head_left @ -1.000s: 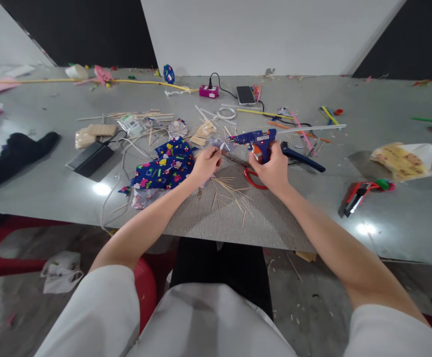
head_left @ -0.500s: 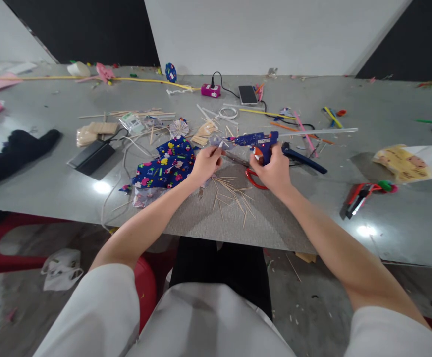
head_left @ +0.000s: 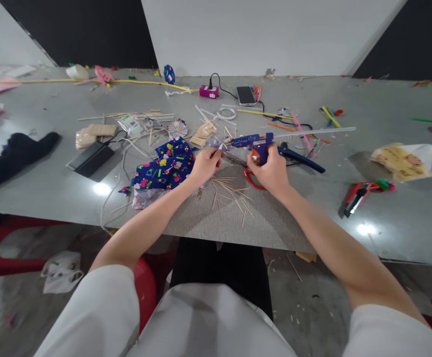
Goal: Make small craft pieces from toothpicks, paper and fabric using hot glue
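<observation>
My right hand (head_left: pixel 271 168) is wrapped round the grip of a blue hot glue gun (head_left: pixel 246 141), with a long clear glue stick (head_left: pixel 320 131) out of its back. The nozzle points left, close to the fingers of my left hand (head_left: pixel 205 163). Those fingers pinch a small white pointed piece (head_left: pixel 221 147); its material is too small to tell. Below the gun lie scissors with red handles (head_left: pixel 251 179), partly hidden by my right hand. Dark blue patterned cloth (head_left: pixel 164 168) lies left of my left hand. Thin wooden sticks (head_left: pixel 234 193) are scattered in front of both hands.
A black box with a cord (head_left: pixel 91 158) lies to the left. Behind are a purple power socket (head_left: pixel 209 91), a phone (head_left: pixel 246 95) and a roll of white tape (head_left: pixel 226 114). A utility knife (head_left: pixel 357 201) and a yellow-and-white packet (head_left: pixel 404 161) lie to the right.
The glue gun and my right hand have shifted very slightly left, much as the whole view has. Both hands keep their holds.
</observation>
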`<state>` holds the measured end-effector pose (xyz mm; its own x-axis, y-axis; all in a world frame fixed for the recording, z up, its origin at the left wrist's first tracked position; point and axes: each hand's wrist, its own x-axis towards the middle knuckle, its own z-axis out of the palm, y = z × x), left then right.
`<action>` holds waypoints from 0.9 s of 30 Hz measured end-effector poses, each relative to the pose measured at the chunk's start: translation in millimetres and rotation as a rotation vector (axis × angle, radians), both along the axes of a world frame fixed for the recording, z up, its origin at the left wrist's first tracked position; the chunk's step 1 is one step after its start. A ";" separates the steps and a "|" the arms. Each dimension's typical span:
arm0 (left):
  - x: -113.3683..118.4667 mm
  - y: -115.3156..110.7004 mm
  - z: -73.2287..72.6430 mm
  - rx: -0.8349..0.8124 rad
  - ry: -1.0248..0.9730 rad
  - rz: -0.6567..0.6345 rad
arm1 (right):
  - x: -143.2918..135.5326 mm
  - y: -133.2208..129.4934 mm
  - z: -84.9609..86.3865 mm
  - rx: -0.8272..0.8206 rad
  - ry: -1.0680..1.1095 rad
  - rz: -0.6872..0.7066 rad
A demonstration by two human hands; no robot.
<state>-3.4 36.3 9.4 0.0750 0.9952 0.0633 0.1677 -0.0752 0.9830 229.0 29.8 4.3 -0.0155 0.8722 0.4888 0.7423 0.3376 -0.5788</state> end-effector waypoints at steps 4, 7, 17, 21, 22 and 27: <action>1.4 -2.4 3.6 -0.006 0.005 0.002 | -0.1 -1.1 2.6 -0.031 0.012 -0.007; 1.8 -2.7 4.0 0.008 0.016 0.004 | -0.7 -2.0 4.3 -0.036 0.027 -0.007; -0.2 -0.8 -0.7 0.076 0.089 0.006 | -0.1 -1.4 3.3 -0.027 0.027 -0.016; -0.9 -0.7 -0.7 0.120 0.129 0.005 | 0.6 -0.2 1.9 -0.011 0.030 -0.011; -1.0 -0.7 -0.8 0.124 0.135 0.005 | 0.8 0.2 1.4 -0.001 0.036 -0.007; -1.0 -0.6 -1.6 0.135 0.153 0.010 | 0.9 1.5 0.0 0.022 0.047 -0.009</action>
<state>-4.3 35.7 7.8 0.0842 0.9792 0.1846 0.3156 -0.2020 0.9271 229.8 31.3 4.3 0.0153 0.8614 0.5076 0.7173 0.3443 -0.6058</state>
